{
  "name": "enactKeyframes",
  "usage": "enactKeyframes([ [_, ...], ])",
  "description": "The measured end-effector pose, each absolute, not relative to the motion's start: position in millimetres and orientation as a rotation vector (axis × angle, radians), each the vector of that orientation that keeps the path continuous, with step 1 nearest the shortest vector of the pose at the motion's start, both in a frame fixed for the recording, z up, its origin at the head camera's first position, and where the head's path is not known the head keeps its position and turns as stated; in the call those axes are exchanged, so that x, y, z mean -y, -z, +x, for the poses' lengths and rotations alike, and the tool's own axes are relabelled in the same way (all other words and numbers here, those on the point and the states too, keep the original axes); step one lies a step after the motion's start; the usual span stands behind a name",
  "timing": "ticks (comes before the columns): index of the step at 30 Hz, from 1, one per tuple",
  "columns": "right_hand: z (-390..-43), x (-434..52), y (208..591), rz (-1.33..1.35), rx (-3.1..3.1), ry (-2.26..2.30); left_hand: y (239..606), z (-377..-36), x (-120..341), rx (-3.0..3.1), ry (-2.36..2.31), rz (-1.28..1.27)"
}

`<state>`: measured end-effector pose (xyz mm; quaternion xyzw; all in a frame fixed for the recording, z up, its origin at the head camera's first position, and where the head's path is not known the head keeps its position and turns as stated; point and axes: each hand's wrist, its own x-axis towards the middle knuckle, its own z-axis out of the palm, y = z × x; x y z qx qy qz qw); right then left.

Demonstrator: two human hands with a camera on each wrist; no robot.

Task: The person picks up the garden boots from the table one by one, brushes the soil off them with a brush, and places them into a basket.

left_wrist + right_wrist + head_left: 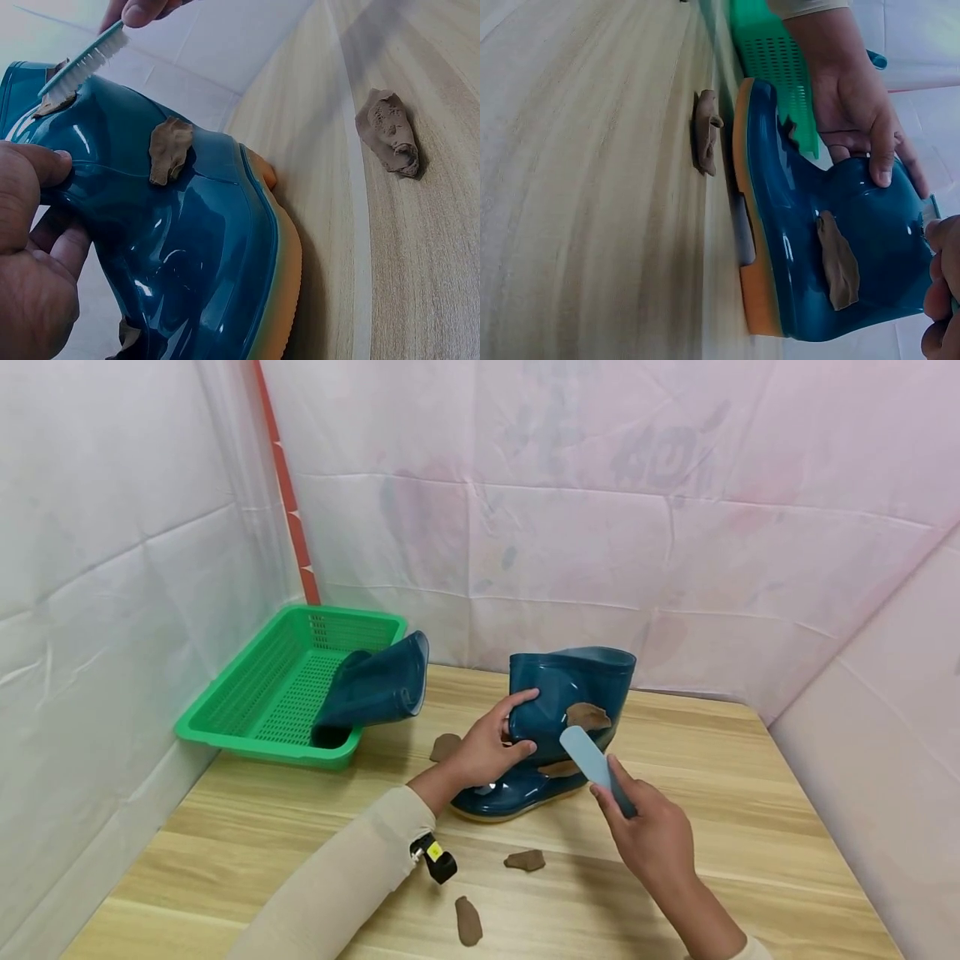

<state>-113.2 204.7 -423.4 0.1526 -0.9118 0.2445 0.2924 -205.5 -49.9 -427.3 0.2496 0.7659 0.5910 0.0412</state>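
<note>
Head view: the left hand (483, 750) grips the boot (546, 722) just ahead of the right hand (656, 831), which pinches the brush (588, 758); hard scrubbing might twist the boot from a slack hold.

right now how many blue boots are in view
2: one blue boot leaning over the rim of the green basket, the other boot in the grip of the left hand. No others show.
</note>
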Motion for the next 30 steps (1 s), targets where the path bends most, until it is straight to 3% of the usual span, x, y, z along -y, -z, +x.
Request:
enactKeyframes([
  [30,-124,-206,414,0.444,2.313,-0.638,429,-206,50,-2.338,-1.818,0.770],
])
